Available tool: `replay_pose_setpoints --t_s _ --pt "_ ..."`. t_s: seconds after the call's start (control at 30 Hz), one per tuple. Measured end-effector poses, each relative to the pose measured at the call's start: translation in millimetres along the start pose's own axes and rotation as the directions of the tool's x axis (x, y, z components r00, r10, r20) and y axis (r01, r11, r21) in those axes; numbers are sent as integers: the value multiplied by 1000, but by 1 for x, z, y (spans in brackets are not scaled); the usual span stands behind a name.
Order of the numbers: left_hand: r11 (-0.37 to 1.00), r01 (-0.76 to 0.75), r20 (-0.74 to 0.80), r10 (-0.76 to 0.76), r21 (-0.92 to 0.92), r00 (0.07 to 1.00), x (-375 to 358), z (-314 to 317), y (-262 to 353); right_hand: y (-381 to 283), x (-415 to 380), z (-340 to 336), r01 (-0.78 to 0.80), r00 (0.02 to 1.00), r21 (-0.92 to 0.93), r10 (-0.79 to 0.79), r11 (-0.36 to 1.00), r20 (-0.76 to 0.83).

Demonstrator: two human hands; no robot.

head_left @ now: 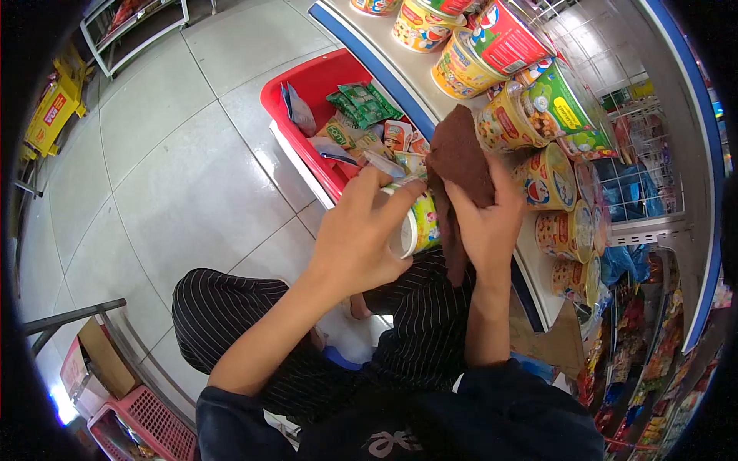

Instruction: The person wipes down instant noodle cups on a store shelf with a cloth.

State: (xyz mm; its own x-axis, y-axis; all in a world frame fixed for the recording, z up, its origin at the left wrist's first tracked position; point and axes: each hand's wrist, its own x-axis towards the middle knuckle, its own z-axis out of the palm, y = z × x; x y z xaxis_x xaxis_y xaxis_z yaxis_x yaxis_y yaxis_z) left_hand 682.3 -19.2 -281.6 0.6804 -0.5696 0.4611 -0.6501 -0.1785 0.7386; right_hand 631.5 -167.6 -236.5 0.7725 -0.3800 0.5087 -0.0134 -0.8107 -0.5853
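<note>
My left hand (357,230) is closed around a green and yellow printed snack cup (425,221), its white round end tilted toward the lower left. In my right hand (488,219) a brown cloth (461,150) is bunched, with one strip hanging down past the cup. The cloth lies close against the cup's right side; whether it touches cannot be told. Just beyond both hands stands a red basket (270,96) holding green, brown and white snack packets (363,104).
A shelf (384,46) with a blue edge runs along my right, carrying several printed cups (465,65), some stacked. Hanging packets (646,330) fill the lower right. A pink basket (157,419) stands at lower left, and a yellow box (52,115) at far left.
</note>
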Motion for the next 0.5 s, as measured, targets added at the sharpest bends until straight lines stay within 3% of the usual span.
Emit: replay_pose_setpoints --t_s 0.1,0.17,0.27,0.3,0.37,0.43,0.5 --pt "998 7 -30 -9 -70 1000 3 -11 -8 8 -1 0 -53 997 114 46 992 59" --pt "986 78 -129 -97 -149 987 6 -15 -15 4 -7 3 -103 992 241 82 965 96" --pt "945 189 -261 -259 -267 930 14 -23 -16 -16 -16 7 216 956 181 -246 960 163" --pt "925 225 -300 -318 -307 899 15 -26 -15 -21 -19 8 260 924 150 -291 954 248" --pt "963 142 -291 -206 -227 934 13 -27 -15 -28 -25 13 227 930 262 -288 938 228" --pt "987 49 -276 -91 -155 957 11 -27 -14 -31 -25 10 376 921 191 -388 907 25" --pt "989 -66 -235 32 -135 971 9 -24 -9 -29 -24 7 412 910 97 -402 906 -106"
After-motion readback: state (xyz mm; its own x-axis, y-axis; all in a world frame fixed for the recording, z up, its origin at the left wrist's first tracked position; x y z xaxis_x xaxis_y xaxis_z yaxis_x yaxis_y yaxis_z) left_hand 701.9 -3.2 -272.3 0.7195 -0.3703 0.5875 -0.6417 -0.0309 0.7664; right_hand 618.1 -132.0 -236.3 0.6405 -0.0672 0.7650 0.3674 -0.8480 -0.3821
